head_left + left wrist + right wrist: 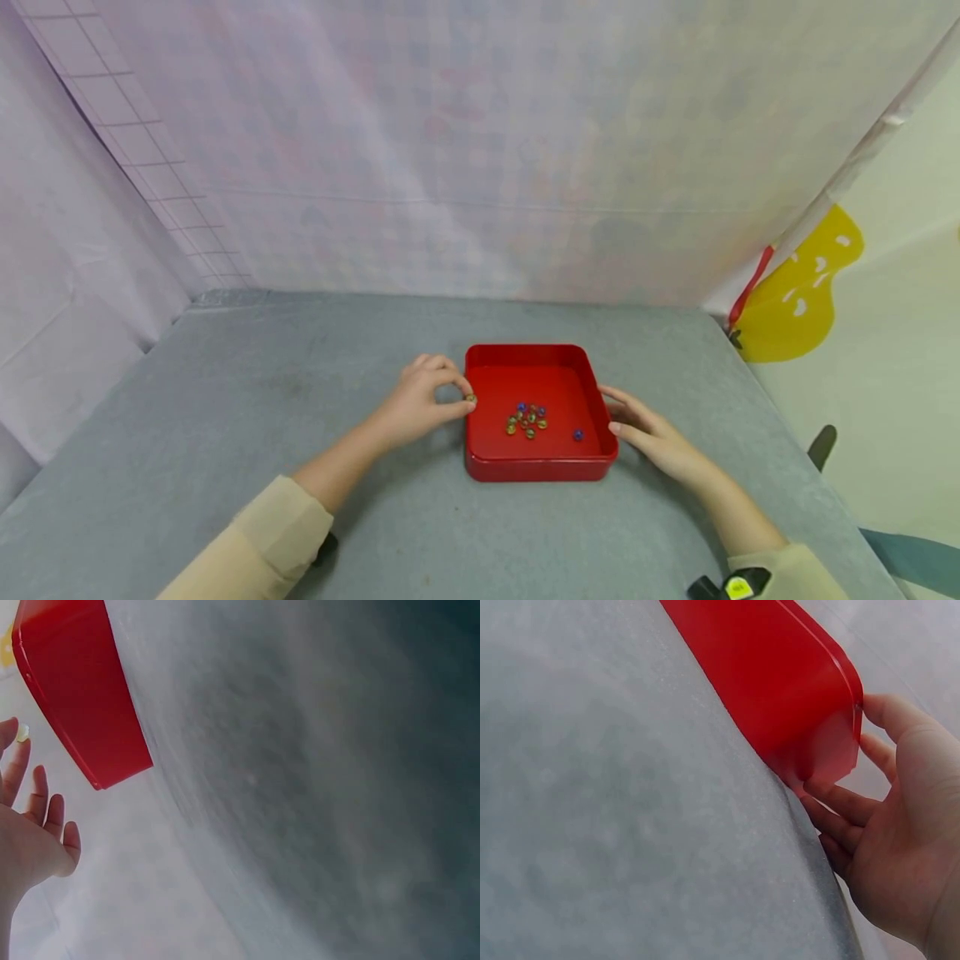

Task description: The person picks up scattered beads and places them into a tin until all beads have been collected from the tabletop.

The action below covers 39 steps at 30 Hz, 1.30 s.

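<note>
Between the thumb and index finger of my left hand [416, 406] is a small glass marble [471, 398], held at the left rim of a square red box [534, 469]. The left wrist view shows the same pinched marble [22, 733] near the box's outer wall [86, 697], other fingers loosely bent. A loose cluster of yellowish-green and blue marbles [531, 418] lies on the box floor. One blue marble [578, 435] sits apart near the right wall. My right hand [660, 437] rests its fingertips against the box's right outer side, as the right wrist view also shows.
The box stands on a grey cloth-covered table [285, 400]. Behind it hangs a pale checked curtain [480, 167], with white sheeting [82, 275] at the left. A yellow printed shape [798, 300] shows on the right-hand sheet.
</note>
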{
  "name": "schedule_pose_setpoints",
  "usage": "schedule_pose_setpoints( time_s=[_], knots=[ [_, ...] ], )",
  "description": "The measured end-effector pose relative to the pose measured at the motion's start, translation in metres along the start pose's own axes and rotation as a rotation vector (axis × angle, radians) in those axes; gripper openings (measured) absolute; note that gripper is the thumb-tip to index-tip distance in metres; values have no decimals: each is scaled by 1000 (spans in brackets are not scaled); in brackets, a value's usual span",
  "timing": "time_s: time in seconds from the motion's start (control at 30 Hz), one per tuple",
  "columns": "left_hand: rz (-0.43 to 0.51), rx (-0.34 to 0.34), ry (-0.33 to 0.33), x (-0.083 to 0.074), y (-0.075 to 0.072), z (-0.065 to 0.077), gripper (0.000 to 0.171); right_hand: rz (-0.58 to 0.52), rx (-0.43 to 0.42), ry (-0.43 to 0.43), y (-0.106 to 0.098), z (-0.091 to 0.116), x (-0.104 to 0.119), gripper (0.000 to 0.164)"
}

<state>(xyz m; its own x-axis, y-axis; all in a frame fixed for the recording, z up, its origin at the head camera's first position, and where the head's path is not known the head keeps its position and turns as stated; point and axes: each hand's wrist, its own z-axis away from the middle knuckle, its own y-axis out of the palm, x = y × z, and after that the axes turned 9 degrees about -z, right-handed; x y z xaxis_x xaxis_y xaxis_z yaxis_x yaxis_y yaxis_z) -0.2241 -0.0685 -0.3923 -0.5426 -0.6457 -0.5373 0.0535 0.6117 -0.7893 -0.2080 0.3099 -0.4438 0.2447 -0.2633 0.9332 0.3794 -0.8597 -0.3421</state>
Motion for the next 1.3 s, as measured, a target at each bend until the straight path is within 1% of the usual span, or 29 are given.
schedule_pose_setpoints(
  time_s=[0.27, 0.47, 0.7, 1.13, 1.3],
  knots=[
    [41, -19, -9, -6, 5, -9, 7, 4, -6, 8, 0, 0, 0, 52],
    [65, -19, -43, -8, 10, -17, 7, 5, -9, 11, 0, 0, 0, 52],
    [50, -10, -54, -9, 14, -23, 6, 4, -7, 3, 0, 0, 1, 52],
    [30, 2, -49, -7, 19, -24, 6, 11, -9, -3, 0, 0, 0, 52],
    [26, 14, -34, -7, 20, -22, 6, 9, -7, -8, 0, 0, -1, 52]
  ],
)
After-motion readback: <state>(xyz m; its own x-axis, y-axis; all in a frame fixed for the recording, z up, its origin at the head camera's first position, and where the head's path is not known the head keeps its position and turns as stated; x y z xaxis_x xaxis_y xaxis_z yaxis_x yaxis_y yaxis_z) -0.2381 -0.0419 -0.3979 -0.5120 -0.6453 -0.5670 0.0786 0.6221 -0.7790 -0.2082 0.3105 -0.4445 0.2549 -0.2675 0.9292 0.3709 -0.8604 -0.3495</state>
